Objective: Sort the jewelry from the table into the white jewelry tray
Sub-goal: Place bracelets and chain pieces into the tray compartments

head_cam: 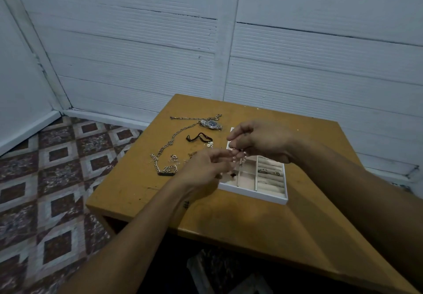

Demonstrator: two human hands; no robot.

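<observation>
Pearl bracelet (pixel 239 156), round pale beads, pinched by left hand (pixel 203 167), right hand (pixel 263 140)

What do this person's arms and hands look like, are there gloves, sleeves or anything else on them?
Both forearms are bare, with no sleeves in view. The left hand and right hand wear no gloves, and neither wrist carries a watch or band. The only marking is a small dark tattoo on the left wrist.

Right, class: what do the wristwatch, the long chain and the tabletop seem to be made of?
Wristwatch: probably polished steel; silvery glints, blue dial.
Long chain: metal; silvery, shiny links.
Tabletop: likely painted or laminated wood; flat ochre, scuffed.
</observation>
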